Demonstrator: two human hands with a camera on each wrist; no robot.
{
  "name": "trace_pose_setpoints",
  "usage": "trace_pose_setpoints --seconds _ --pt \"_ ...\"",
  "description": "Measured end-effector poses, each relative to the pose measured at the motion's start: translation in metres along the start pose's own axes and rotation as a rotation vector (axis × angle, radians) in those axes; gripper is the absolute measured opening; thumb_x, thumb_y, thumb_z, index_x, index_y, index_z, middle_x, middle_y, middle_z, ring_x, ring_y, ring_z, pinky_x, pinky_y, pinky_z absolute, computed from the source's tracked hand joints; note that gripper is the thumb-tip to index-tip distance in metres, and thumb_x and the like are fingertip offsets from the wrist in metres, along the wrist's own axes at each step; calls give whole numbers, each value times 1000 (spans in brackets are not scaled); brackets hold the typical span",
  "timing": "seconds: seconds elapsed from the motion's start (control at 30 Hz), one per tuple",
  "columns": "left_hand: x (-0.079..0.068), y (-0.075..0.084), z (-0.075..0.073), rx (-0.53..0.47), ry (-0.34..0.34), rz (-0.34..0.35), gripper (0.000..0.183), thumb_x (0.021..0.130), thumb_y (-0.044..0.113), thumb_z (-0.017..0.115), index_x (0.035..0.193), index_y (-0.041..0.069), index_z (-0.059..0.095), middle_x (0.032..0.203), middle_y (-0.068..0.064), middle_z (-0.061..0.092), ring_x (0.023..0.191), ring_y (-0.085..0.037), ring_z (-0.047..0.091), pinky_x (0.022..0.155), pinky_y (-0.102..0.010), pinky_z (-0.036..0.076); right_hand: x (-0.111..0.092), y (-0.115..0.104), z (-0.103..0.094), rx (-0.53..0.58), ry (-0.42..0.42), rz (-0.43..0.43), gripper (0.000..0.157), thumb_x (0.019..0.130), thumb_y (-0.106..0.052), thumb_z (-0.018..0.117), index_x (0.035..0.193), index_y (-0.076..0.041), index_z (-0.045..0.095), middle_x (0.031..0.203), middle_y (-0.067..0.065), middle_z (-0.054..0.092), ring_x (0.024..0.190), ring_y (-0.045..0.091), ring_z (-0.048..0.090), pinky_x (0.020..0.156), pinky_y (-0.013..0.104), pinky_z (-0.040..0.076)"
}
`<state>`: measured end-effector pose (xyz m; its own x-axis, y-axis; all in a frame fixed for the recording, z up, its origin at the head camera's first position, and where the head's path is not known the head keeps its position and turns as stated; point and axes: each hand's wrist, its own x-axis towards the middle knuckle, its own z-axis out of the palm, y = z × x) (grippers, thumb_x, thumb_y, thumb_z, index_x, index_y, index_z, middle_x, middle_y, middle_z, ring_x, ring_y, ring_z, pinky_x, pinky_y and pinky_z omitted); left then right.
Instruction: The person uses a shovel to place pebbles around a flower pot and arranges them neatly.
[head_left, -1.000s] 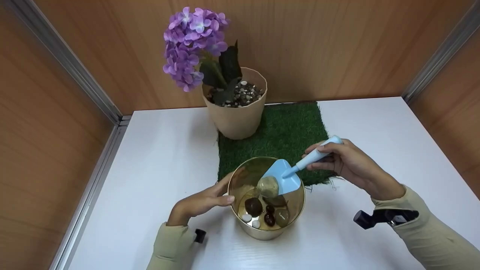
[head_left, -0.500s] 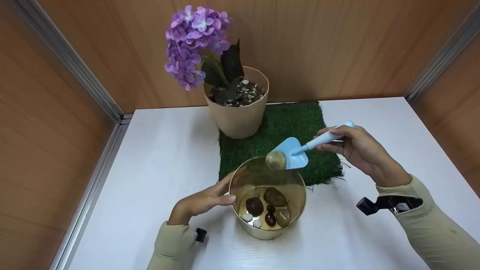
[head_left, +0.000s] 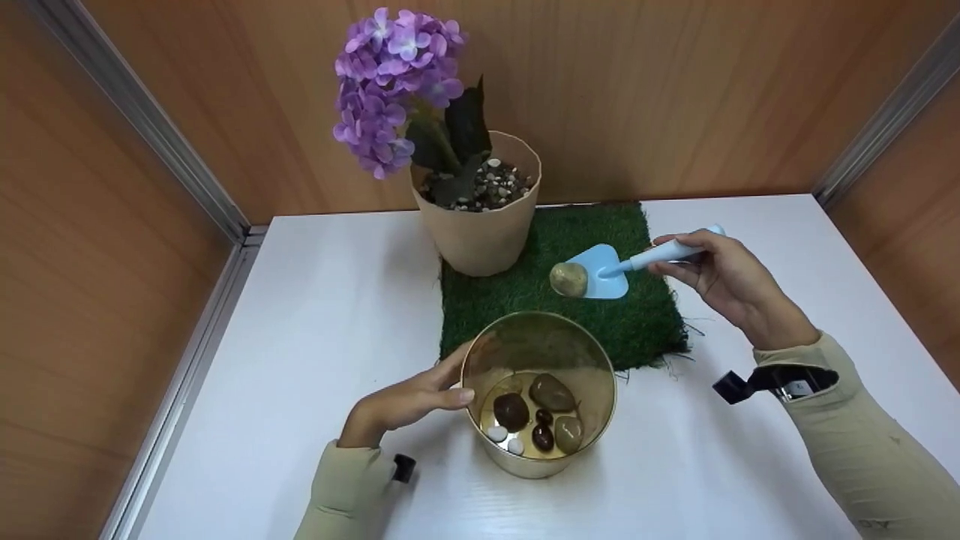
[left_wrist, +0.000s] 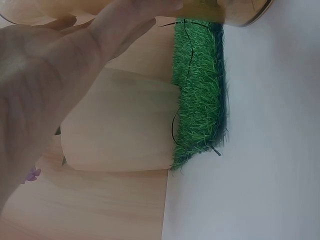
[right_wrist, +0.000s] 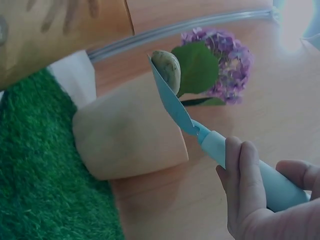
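My right hand (head_left: 735, 281) grips the pale blue handle of a small garden trowel (head_left: 605, 281), raised over the green turf mat. On the trowel's blade lies a rounded greenish stone (head_left: 568, 279), also visible in profile in the right wrist view. A see-through amber bucket (head_left: 538, 466) stands on the table at the near edge of the mat. Around its left side my left hand (head_left: 412, 397) holds it, thumb near the rim and fingers along the wall. Several brown and greenish stones (head_left: 551, 392) and white pebbles (head_left: 496, 433) lie on the bucket's bottom.
Behind the bucket is a square of artificial grass (head_left: 480, 315) on the white table (head_left: 337, 300). A beige flowerpot (head_left: 480, 240) with purple flowers (head_left: 390, 82) and gravel stands at its back left corner. Wood-look panels (head_left: 637, 90) enclose the back and sides.
The trowel and its stone have come up out of the bucket and moved back and right, over the mat. My left hand stays on the bucket.
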<state>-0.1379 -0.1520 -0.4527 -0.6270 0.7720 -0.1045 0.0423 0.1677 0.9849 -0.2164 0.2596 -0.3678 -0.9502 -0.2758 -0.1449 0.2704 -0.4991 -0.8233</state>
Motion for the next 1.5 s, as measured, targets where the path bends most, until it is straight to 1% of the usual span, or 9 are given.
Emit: trace_pose_setpoints --seconds 0.17,0.27,0.47,0.57,0.7,0.8,1.13,1.37,1.5 --pt "1 -1 1 -14 -9 41 76 91 45 52 149 35 4 154 6 0 139 -16 -2 107 -52 10 11 7 -13 2 54 4 23 93 -7 54 108 10 54 112 23 56 101 37 60 88 35 44" --pt "2 -2 1 -26 -18 58 75 92 44 52 149 35 4 154 7 0 139 -16 -2 106 -53 10 17 13 -21 8 69 6 24 94 -7 53 111 10 54 112 23 58 102 36 60 89 34 44" --pt "3 -2 1 -34 -20 28 77 91 46 52 149 34 3 154 3 0 139 -17 -1 106 -50 16 28 28 -32 25 104 10 24 95 -8 50 112 9 53 112 21 58 105 34 58 90 34 43" --pt "2 -2 1 -37 -20 21 77 91 46 52 149 33 3 154 3 -1 139 -17 -1 106 -49 17 35 35 -34 51 118 9 22 95 -7 50 111 8 52 111 21 58 107 34 58 92 34 41" --pt "1 -1 1 -39 -21 21 76 92 45 51 149 33 3 154 3 0 139 -17 0 107 -49 16 42 43 -35 60 150 -2 24 96 -9 49 112 8 52 111 20 58 109 33 56 94 34 40" --pt "1 -1 1 -35 -20 18 76 92 45 51 149 33 3 154 2 0 139 -17 0 107 -49 16 46 50 -34 49 185 -8 27 96 -11 49 115 8 51 115 21 54 111 32 55 95 34 40" --pt "0 -3 1 -31 -8 11 76 92 45 51 149 34 3 154 3 0 139 -18 -1 106 -51 16 61 76 -28 114 263 -11 35 96 -11 48 124 10 45 125 21 45 116 32 51 96 34 39" --pt "2 -3 1 -51 -21 47 75 93 42 51 149 32 3 154 2 0 139 -17 1 106 -47 17 74 91 -22 98 362 -4 21 96 -10 47 106 5 58 133 20 35 118 33 49 92 31 42" --pt "2 -2 1 -39 -9 50 75 91 45 52 149 34 4 154 4 1 139 -18 1 106 -50 16 80 103 -17 116 391 -10 31 95 -9 47 121 9 50 138 22 30 120 33 47 92 31 43"
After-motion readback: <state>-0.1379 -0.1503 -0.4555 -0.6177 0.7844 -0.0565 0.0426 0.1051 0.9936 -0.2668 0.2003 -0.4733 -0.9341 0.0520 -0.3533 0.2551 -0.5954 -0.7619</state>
